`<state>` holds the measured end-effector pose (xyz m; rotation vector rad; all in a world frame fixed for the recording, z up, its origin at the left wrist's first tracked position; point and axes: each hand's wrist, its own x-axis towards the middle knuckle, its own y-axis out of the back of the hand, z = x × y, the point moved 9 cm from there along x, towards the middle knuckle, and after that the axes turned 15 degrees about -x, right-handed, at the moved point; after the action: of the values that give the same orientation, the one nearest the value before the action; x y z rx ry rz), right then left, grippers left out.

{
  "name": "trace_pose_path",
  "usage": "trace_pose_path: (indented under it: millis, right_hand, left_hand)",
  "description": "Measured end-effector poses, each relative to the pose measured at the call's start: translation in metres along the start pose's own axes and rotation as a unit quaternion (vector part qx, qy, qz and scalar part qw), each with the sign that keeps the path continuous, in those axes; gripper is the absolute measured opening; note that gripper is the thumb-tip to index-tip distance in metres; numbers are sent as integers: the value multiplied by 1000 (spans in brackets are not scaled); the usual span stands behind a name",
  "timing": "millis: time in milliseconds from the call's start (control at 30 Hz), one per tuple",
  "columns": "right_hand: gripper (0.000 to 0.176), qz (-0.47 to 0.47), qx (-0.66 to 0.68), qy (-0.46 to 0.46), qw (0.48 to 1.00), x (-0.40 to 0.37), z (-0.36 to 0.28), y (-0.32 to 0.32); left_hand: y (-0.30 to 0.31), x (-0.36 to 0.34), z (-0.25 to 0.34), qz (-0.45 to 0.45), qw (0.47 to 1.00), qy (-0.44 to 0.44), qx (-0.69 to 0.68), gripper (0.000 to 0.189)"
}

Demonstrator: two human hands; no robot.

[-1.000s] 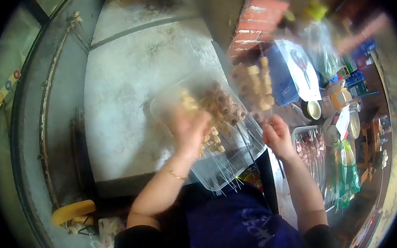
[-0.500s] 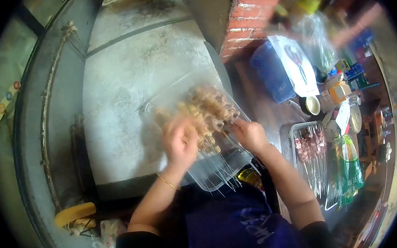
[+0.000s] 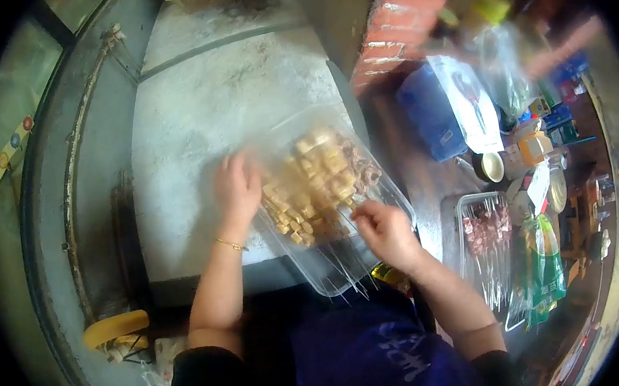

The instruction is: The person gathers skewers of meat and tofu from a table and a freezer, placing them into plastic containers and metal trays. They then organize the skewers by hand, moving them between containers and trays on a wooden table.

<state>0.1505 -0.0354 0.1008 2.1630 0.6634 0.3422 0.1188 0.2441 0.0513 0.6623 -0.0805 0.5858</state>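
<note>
A clear plastic tray (image 3: pixel 317 278) lies tilted across the front edge of the pale worktop. In it are several skewers (image 3: pixel 322 170) threaded with yellowish chunks, with greyish-brown meat pieces on the right side; their bare metal ends point towards me. My right hand (image 3: pixel 386 234) is closed in a pinch on a skewer over the tray's right half. Beside the tray's left rim, my left hand (image 3: pixel 239 187) has its fingers stretched forward; whether they touch the rim is hard to tell. A gold bracelet sits on the left wrist.
To the right stands another tray (image 3: pixel 465 268) of dark red meat skewers, beside a green plastic bag (image 3: pixel 544 270). Further back are a blue container (image 3: pixel 426 117), a small bowl (image 3: pixel 492 166) and a brick pillar (image 3: pixel 398 25). A metal ledge runs along the left.
My left hand has moved off the skewers to the tray's left side. My right hand has shifted slightly down and inward from the right rim. The yellowish skewers now lie spread more openly.
</note>
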Motion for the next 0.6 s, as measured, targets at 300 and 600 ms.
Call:
trace_pose_path:
  millis: [300, 600]
  right_hand:
    - [12, -68, -135, 13, 988, 4, -15, -55]
    - [16, -32, -38, -11, 999, 8, -7, -48]
  left_hand:
    - [-15, -3, 2, -9, 994, -34, 102, 23]
    - [-10, -15, 24, -14, 998, -24, -55, 22]
